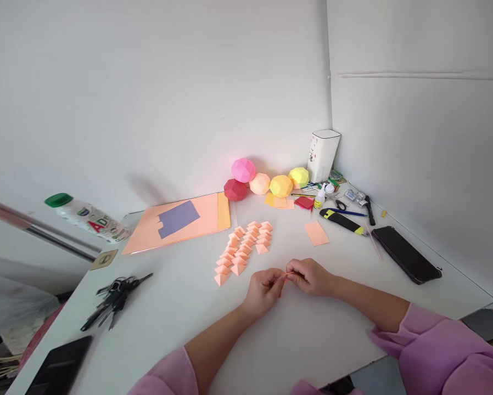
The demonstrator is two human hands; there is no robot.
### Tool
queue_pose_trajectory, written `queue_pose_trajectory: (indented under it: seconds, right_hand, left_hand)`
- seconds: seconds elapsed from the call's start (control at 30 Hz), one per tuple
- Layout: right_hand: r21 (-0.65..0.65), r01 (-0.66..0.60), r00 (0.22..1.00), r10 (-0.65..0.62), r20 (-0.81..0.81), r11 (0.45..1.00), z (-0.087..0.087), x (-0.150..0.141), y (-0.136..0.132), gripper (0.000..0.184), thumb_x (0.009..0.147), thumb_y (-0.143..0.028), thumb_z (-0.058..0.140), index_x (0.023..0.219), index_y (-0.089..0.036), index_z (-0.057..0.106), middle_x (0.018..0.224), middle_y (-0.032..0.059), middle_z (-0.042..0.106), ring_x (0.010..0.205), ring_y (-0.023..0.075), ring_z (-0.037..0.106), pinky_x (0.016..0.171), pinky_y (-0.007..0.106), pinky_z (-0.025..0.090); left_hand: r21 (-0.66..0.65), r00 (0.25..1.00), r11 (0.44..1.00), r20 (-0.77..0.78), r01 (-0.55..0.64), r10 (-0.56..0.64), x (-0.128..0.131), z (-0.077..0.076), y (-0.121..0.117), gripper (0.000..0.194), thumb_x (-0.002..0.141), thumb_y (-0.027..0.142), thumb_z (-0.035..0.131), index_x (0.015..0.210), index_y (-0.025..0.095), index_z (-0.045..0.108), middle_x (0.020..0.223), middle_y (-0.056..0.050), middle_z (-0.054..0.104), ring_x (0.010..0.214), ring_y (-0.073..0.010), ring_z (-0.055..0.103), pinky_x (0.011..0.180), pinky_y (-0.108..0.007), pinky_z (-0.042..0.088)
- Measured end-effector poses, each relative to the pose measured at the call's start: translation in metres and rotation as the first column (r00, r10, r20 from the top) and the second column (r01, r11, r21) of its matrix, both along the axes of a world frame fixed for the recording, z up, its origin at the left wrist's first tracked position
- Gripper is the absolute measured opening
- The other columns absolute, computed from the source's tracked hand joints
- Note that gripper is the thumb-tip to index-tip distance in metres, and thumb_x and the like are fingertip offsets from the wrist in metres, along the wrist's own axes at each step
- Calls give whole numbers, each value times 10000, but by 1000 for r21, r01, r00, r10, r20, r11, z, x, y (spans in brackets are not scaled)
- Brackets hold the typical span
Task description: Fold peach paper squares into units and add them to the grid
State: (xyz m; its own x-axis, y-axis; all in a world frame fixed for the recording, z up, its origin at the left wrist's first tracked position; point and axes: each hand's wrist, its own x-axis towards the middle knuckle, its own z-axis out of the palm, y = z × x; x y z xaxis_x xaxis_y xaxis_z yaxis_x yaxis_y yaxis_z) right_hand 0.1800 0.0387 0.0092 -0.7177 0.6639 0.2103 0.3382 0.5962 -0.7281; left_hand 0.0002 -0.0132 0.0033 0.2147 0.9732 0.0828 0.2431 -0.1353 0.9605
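Observation:
Both of my hands meet over the front middle of the table, pinching a small piece of peach paper point(287, 274) between their fingertips. My left hand point(265, 291) is closed on its left side and my right hand point(310, 277) on its right. Fingers cover most of the paper, so its exact shape is hidden. Just beyond my left hand, several small folded peach paper units point(238, 269) stand in three slanting rows. A flat peach paper rectangle point(317, 233) lies beyond my right hand.
Faceted paper balls, among them a pink one point(243, 170), line the wall. Peach sheets point(147, 233) lie back left near a bottle point(92, 219). Keys point(117, 296) and a black wallet-like item point(61, 365) lie left; a cutter point(341, 220), glue bottle point(319, 197) and phone point(405, 253) right.

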Motion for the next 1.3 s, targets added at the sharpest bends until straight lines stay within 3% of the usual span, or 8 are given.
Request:
queue_pose_trajectory:
  seconds: [0.33,0.7,1.03,1.3]
  right_hand:
    - [-50,-19,999,20,25,999,6,0,-1,176,880,-310,398,740,-205,409,543,-45,448,460,101,355,464,218,284]
    - [57,-88,993,83,86,994,0,1,3,237,874,-259,354,644,-202,366,532,-43,396,472,103,327,488,224,278]
    - [57,-127,990,123,64,990,-1,4,5,248,845,-208,371,605,-198,306,513,-57,335,469,91,291,480,221,265]
    - [-17,-124,992,124,30,992,0,5,6,246,847,-220,388,613,-200,318,517,-52,379,473,91,315,475,217,280]
  left_hand:
    - [-161,998,986,53,-37,46,2,6,1,345,808,466,508,682,150,559,468,33,486,431,-80,397,431,-199,311]
    - [-107,1000,994,6,3,-3,1,1,2,312,826,454,472,698,169,487,491,43,458,442,-79,356,431,-196,274]
    - [-13,993,1000,-117,16,-17,0,-2,2,426,846,428,420,508,184,334,467,47,338,446,-73,272,420,-212,213]
    - [9,992,1000,-126,22,-21,1,-5,6,480,840,468,419,499,195,218,445,56,291,435,-67,237,417,-219,186]
